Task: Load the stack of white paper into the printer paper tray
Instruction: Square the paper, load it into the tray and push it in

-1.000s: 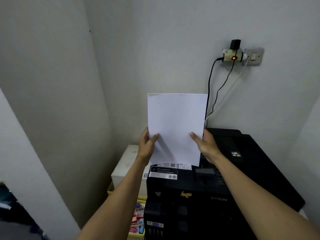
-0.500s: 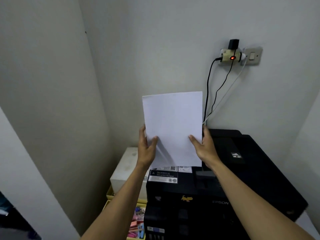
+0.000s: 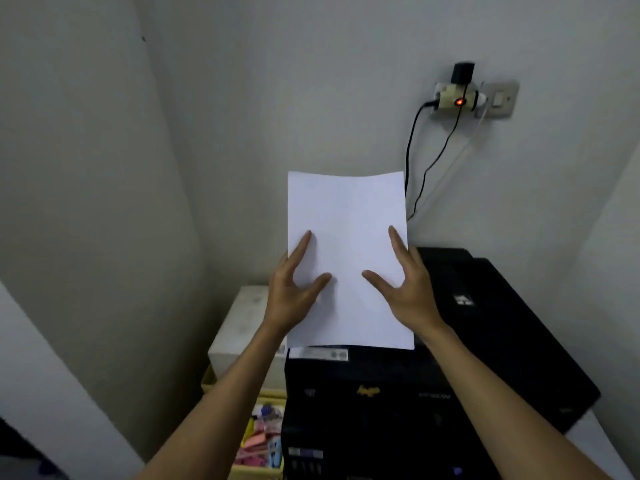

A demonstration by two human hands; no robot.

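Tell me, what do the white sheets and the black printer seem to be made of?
The stack of white paper looks like plain matte office paper: its top edge bows slightly and it shows no gloss. The black printer appears to be moulded plastic, mostly dull, with a faint sheen on its lid.

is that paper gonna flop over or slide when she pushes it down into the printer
Probably floppy: the paper stands upright, its top edge already bowed. It looks thin and light, so both hands steady it, the left hand and right hand spread flat on its face. Smooth sheets may slip or fan apart if pushed unevenly toward the printer.
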